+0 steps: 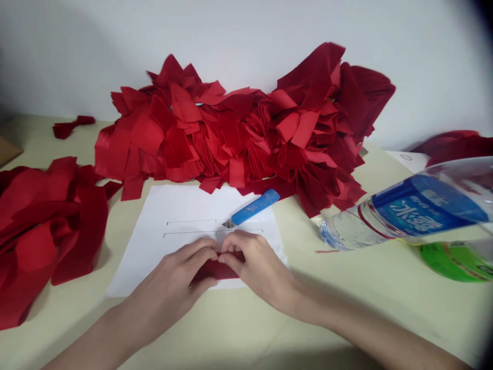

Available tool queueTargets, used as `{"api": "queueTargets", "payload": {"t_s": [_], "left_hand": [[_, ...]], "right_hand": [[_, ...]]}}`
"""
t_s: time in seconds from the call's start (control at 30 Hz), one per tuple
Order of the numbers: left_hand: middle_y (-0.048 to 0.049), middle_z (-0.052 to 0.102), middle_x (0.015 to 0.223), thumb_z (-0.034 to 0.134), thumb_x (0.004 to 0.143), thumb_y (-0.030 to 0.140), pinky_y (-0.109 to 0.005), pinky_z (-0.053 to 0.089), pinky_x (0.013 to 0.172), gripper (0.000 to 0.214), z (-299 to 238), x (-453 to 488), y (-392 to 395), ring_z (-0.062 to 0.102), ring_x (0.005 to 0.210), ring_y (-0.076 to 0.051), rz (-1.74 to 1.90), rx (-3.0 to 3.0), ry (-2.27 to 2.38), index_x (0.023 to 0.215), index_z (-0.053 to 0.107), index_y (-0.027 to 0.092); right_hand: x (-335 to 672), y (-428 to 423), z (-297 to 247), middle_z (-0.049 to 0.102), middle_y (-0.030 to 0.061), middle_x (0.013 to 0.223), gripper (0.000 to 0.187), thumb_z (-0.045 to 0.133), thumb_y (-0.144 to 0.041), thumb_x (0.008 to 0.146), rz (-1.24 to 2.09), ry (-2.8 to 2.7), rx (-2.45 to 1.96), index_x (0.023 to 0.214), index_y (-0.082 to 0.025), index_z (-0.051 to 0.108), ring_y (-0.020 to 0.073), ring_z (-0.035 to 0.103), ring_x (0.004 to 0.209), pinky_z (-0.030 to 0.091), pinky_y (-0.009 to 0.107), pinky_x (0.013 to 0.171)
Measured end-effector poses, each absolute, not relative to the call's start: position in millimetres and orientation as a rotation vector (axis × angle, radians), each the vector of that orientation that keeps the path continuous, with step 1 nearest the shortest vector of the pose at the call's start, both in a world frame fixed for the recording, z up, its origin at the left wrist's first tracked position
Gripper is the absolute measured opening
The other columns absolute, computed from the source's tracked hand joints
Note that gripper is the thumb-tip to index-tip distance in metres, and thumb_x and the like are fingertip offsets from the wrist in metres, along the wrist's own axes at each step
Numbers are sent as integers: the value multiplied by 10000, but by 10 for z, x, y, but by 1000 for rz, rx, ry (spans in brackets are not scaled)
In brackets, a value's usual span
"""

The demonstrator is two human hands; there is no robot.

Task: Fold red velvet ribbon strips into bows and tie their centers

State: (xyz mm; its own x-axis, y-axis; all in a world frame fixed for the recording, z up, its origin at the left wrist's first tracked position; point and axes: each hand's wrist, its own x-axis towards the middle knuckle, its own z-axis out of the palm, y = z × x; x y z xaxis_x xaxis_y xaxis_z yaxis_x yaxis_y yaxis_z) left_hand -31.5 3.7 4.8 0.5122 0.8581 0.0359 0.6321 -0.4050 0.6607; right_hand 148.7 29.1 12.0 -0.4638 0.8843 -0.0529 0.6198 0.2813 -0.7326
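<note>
My left hand and my right hand meet at the fingertips on a folded red piece, pinching its upper edge. It may be cloth or paper; I cannot tell which. The piece lies on a white sheet printed with thin black lines, and my fingers partly hide it. A blue utility knife rests on the sheet's top edge, its blade pointing left, just beyond my right hand.
A large heap of red pieces stands against the wall behind the sheet. Another red pile lies to the left. A plastic water bottle with a blue label lies on its side at the right, above a green object.
</note>
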Motion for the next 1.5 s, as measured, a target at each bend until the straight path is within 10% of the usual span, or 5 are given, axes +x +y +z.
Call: {"api": "queueTargets", "payload": {"t_s": [1.3,1.5], "left_hand": [[-104,617,1215,325,820,56,-369,414,839,422,-129,29,-510,528,1072,-231,214,3131,1632,966,717,116],[-88,543,1303,396,787,115,-548,408,904,365,-172,-16,-533,468,1139,-327,138,3032,1685,920,732,166]], "right_hand": [[2116,-124,-72,628,74,1032,210,475,-101,869,-22,-2584,-961,1019,-132,620,220,498,1023,411,417,925],[2113,-136,-92,636,73,1029,215,486,-99,865,-87,-2592,-948,1027,-118,625,214,521,1005,400,418,938]]}}
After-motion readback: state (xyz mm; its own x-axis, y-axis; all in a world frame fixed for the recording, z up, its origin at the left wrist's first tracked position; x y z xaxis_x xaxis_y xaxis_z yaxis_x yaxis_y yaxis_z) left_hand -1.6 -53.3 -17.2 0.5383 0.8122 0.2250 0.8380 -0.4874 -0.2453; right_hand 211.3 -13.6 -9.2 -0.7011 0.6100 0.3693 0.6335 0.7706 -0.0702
